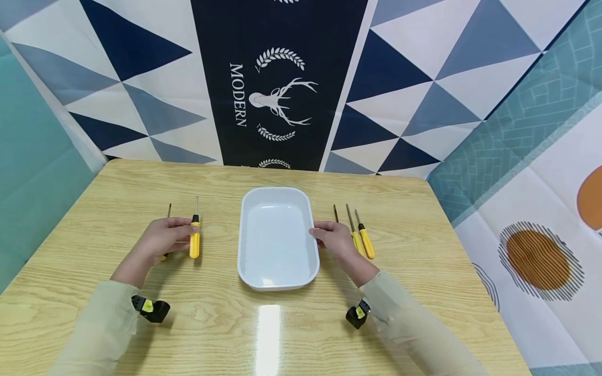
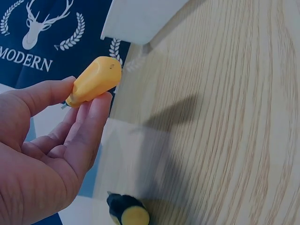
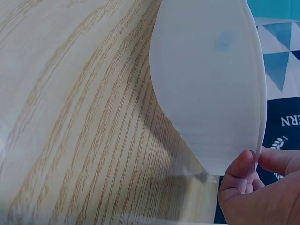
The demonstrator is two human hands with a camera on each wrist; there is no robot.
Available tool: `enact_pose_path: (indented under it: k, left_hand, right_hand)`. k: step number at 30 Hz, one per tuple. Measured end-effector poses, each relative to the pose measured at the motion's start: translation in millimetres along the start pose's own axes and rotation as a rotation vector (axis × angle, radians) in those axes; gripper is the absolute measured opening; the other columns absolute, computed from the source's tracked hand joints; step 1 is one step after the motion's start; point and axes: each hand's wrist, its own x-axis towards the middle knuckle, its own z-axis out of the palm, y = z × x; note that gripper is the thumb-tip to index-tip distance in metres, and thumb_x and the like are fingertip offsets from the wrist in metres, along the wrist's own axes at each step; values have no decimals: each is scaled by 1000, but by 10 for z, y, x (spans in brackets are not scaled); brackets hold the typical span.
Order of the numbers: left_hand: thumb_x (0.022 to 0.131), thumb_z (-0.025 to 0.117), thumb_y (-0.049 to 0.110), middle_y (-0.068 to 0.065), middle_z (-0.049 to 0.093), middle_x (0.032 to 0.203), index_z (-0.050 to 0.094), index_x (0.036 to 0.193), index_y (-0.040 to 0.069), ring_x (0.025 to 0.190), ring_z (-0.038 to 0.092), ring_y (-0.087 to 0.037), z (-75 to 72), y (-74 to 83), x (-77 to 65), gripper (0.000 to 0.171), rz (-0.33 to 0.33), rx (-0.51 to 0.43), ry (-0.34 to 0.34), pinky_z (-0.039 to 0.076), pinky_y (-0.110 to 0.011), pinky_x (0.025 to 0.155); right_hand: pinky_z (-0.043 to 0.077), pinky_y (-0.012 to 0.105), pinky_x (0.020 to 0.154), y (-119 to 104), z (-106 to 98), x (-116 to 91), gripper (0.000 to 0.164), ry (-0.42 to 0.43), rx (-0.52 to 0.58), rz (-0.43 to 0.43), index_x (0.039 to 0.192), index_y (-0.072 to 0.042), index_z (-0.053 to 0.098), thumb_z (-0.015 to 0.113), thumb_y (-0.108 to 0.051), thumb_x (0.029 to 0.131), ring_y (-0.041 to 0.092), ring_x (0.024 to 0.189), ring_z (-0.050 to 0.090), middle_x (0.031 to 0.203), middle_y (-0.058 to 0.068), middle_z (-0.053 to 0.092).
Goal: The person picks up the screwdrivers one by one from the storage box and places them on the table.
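Observation:
My left hand [image 1: 165, 236] pinches a yellow-handled screwdriver [image 1: 195, 244] between thumb and fingers, its shaft pointing away from me. In the left wrist view the screwdriver's yellow handle [image 2: 98, 79] is raised above the table. Beneath the left hand lies another screwdriver [image 1: 170, 210], mostly covered by it. A white rectangular tray [image 1: 278, 282] stands in the middle of the table with nothing in it. My right hand [image 1: 335, 241] pinches the tray's right rim, and the right wrist view shows thumb and finger on the tray's edge [image 3: 263, 93].
To the right of the tray lie yellow-handled screwdrivers [image 1: 366, 244], one partly behind the right hand. The wooden table [image 1: 211, 334] meets a patterned cloth backdrop [image 1: 282, 31] at its far edge. A small black device [image 1: 152, 309] sits at each wrist.

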Motion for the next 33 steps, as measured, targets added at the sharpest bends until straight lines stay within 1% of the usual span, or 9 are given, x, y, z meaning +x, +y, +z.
enact_pose_path:
  k: [8,13,20,27,33]
  left_hand:
    - [93,57,33,-4,57,110,34,139,-8,82,62,1,-112,-47,-11,65,-18,6,2,57,-22,79]
    - [94,56,32,-2,57,107,32,139,-8,81,61,0,-158,-61,2,65,-19,12,3,57,-22,77]
    - [94,55,28,2,57,101,30,141,-9,77,61,-1,-224,-97,47,65,-57,10,22,58,-21,75]
    - [93,57,28,3,57,93,35,137,-8,75,61,-3,-241,-118,81,61,-91,31,42,58,-22,75]
    - [93,57,28,1,58,93,36,136,-8,75,60,-5,-225,-108,97,60,-112,51,51,58,-23,75]
  right_hand:
    - [52,24,63,0,1,-11,29,5,-13,7,117,-2,63,62,-13,90,12,68,56,99,12,64]
    - [51,24,63,0,0,-17,29,5,-18,2,117,-2,63,62,-13,90,12,68,56,100,12,65]
    - [51,23,62,5,-3,-14,29,4,-13,2,117,-2,63,62,-13,90,12,67,56,100,12,65]
    - [51,23,62,2,-1,-16,29,10,-20,5,117,-2,62,62,-13,90,12,68,56,101,13,64]
    - [51,24,63,-8,-1,-31,30,6,-22,1,118,-1,62,61,-13,91,12,67,55,99,12,64]
